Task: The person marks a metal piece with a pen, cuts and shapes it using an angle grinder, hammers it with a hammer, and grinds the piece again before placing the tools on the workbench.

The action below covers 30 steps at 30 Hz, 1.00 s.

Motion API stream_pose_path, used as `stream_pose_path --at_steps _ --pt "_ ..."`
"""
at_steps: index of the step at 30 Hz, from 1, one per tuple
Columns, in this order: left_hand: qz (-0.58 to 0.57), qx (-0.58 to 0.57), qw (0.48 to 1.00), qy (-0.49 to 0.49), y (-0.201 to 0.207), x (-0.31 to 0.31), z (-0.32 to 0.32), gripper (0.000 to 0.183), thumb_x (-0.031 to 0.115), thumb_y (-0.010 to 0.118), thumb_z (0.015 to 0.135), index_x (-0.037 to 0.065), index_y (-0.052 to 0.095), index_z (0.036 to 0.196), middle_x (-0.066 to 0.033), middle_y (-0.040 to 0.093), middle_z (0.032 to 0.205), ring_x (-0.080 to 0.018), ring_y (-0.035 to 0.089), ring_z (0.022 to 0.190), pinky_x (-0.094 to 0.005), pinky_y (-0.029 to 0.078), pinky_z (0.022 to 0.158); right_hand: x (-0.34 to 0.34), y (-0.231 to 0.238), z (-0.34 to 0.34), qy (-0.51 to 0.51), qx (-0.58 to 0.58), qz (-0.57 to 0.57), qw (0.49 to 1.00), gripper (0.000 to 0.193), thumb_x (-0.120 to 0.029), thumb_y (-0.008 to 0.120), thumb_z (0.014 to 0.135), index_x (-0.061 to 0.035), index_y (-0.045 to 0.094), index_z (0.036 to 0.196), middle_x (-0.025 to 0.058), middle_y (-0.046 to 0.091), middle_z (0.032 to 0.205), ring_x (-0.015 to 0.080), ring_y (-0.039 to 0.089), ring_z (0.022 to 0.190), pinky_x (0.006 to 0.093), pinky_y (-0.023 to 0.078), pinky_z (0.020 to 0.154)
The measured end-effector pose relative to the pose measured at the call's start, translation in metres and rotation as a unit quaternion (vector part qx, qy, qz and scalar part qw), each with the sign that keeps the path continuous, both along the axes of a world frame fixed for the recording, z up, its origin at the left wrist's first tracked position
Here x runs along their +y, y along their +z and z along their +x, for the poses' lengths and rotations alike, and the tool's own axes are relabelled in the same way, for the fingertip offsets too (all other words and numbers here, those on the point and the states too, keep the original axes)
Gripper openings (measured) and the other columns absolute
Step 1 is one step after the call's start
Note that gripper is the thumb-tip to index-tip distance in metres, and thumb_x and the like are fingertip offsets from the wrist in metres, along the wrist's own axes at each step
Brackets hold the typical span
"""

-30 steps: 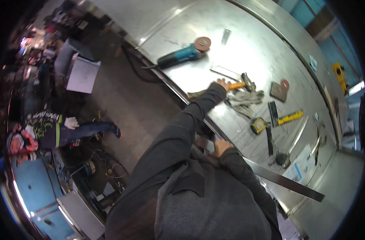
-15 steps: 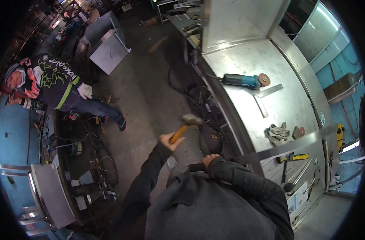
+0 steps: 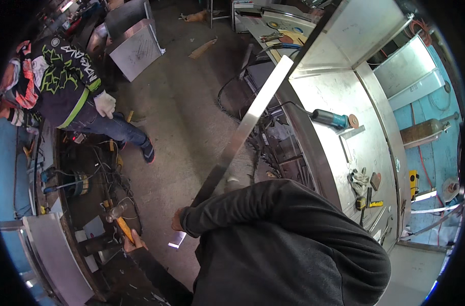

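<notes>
A hammer [image 3: 119, 220] is held by its orange handle in the left hand [image 3: 134, 243], grip closed, head up and to the left. A long metal strip [image 3: 245, 130] is clamped near its lower end by the right hand [image 3: 178, 221]; its long axis is seen running up and to the right, past the desk [image 3: 367, 148]. The hammer lies left of the strip, just apart. A grinder [image 3: 330, 119] and a yellow tape [image 3: 361, 203] are laid on the desk. No labels can be made out.

Long steel strip [image 3: 247, 125] tilted up; orange-handled hammer [image 3: 119, 218] raised.
</notes>
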<state>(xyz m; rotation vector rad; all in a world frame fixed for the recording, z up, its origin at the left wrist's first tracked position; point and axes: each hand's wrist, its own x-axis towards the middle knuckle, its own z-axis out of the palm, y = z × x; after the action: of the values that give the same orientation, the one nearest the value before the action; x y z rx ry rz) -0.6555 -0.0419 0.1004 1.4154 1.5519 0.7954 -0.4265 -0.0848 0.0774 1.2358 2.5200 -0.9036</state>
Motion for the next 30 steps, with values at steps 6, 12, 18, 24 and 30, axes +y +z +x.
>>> stream_pose_path --at_steps 6,12,18,24,30 --pt "-0.094 0.022 0.994 0.054 -0.027 0.039 0.043 0.027 0.033 0.060 0.091 0.008 0.052 0.086 0.0040 0.036 0.046 -0.0055 0.033 0.033 -0.0243 0.025 0.032 0.088 -0.002 0.076 0.017 0.014 -0.009 1.000 0.029 -0.023 0.071 0.066 -0.0090 0.070 0.092 0.0130 0.069 0.091 0.0307 0.065 0.093 0.0424 0.053 0.079" --pt "-0.147 0.005 0.989 -0.010 -0.079 0.125 0.146 0.035 0.038 0.064 0.087 0.006 0.053 0.081 0.0016 0.040 0.051 -0.0096 0.039 0.036 -0.0267 0.031 0.035 0.177 0.009 0.243 -0.036 -0.020 0.016 0.999 0.028 -0.021 0.070 0.063 -0.0050 0.070 0.086 0.0152 0.068 0.085 0.0325 0.066 0.087 0.0431 0.053 0.074" --pt "-0.241 0.033 0.966 -0.087 -0.091 0.217 0.285 0.036 0.039 0.065 0.087 0.006 0.054 0.079 -0.0002 0.045 0.051 -0.0107 0.042 0.037 -0.0278 0.034 0.036 0.255 -0.029 0.442 -0.072 -0.076 0.053 0.993 0.030 -0.027 0.072 0.068 -0.0014 0.070 0.083 0.0185 0.068 0.083 0.0325 0.066 0.083 0.0416 0.053 0.075" --pt "-0.222 0.017 0.959 -0.178 -0.103 0.287 0.366 0.034 0.039 0.065 0.086 0.008 0.053 0.078 0.0006 0.045 0.050 -0.0098 0.043 0.037 -0.0264 0.034 0.036 0.297 -0.028 0.606 -0.107 -0.110 0.062 0.986 0.025 -0.028 0.068 0.061 -0.0040 0.067 0.069 0.0177 0.065 0.069 0.0352 0.066 0.070 0.0435 0.054 0.065" --pt "-0.242 0.032 0.945 -0.218 -0.122 0.363 0.439 0.031 0.037 0.064 0.087 0.010 0.053 0.077 0.0016 0.043 0.049 -0.0091 0.042 0.037 -0.0269 0.033 0.035 0.326 -0.028 0.714 -0.206 -0.036 0.095 0.973 0.027 -0.032 0.068 0.062 -0.0059 0.066 0.066 0.0178 0.064 0.067 0.0378 0.064 0.068 0.0449 0.052 0.060"
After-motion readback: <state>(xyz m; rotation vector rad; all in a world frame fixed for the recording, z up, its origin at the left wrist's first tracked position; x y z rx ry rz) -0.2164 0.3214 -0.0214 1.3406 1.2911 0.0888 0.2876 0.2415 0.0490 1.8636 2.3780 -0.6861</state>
